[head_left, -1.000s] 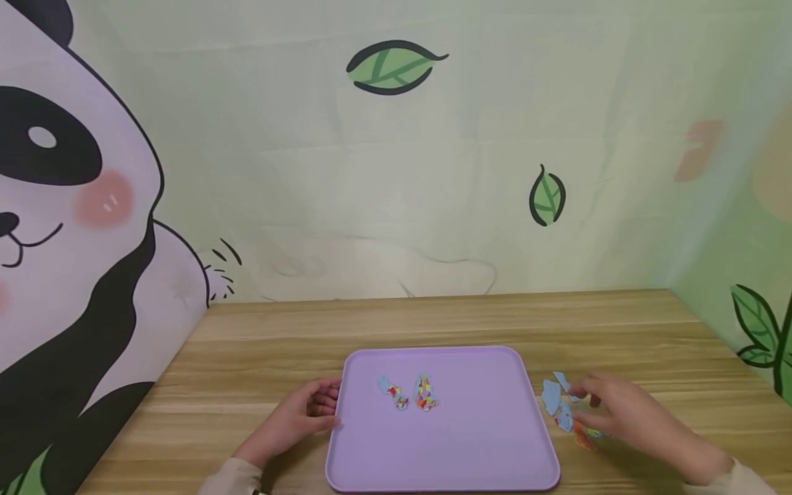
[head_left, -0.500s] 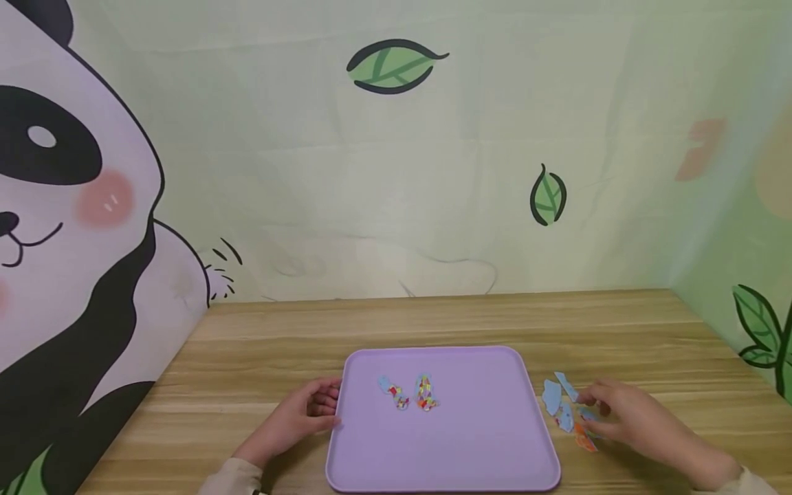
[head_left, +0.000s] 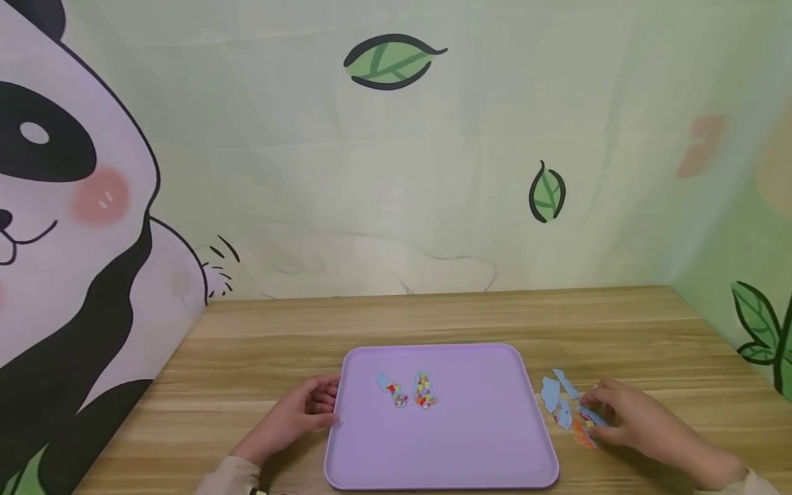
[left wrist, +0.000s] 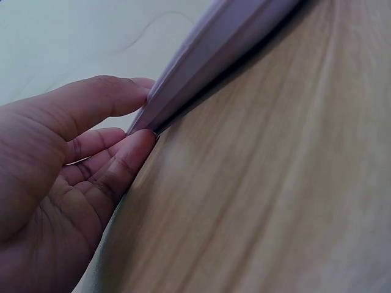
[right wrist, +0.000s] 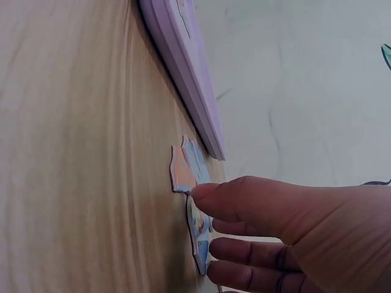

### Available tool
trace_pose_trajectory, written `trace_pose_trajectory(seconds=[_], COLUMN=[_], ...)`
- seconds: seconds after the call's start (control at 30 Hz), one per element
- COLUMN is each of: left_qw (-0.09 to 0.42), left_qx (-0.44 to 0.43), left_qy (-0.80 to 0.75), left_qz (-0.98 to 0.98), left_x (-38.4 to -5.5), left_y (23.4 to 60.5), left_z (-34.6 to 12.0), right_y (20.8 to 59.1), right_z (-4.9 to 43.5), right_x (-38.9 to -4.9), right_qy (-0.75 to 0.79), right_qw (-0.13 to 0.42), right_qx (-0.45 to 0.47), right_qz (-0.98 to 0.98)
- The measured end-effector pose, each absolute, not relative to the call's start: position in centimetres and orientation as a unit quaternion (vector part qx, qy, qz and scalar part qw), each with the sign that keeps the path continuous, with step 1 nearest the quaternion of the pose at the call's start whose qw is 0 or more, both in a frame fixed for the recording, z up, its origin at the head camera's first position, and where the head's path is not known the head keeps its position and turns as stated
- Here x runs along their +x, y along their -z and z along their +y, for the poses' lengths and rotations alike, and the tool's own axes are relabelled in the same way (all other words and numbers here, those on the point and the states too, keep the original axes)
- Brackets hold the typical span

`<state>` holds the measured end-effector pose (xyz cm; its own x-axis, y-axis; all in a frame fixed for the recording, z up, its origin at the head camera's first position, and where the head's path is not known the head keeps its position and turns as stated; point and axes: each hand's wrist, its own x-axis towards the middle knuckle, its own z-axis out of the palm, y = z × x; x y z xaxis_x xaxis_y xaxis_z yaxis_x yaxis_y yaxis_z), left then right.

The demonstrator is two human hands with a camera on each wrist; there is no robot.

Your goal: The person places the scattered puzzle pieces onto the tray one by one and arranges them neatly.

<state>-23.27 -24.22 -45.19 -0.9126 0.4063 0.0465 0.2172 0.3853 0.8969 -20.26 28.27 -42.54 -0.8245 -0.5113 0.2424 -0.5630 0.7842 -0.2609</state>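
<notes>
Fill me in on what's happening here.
A person's left hand touches the left edge of a tray on the table. The right hand is beyond the tray's right edge, its thumb and fingers at a small patterned piece; I can't tell whether it is gripped. An orange piece and some blue pieces lie close by, on the table. Two pieces lie on the tray, side by side and apart.

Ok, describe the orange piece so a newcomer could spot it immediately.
Find the purple tray on the wooden table. Right of it, beside the right hand, lie loose pieces. The orange piece is lowest in the head view; the others look mainly light blue.
</notes>
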Motion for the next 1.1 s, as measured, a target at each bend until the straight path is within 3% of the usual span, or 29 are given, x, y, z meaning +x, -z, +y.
trace_pose_trajectory(seconds=[0.37,0.73,1.1], left_qw=[0.091,0.084,0.082], left_qx=[0.192,0.199,0.206], left_qy=[-0.519,-0.519,-0.528], left_qz=[0.828,0.827,0.82], left_x=[-23.44,-23.34,-23.3], left_y=[45.24,45.25,45.32], left_z=[-24.24,-24.22,-24.35], right_y=[43.04,42.59,42.76], right_z=[28.6,28.38,28.12], right_x=[-20.32,-20.35,-20.34], right_qy=[-0.161,-0.163,-0.153], right_qw=[0.085,0.037,0.066], right_qx=[0.293,0.254,0.248], right_qz=[-0.939,-0.953,-0.954])
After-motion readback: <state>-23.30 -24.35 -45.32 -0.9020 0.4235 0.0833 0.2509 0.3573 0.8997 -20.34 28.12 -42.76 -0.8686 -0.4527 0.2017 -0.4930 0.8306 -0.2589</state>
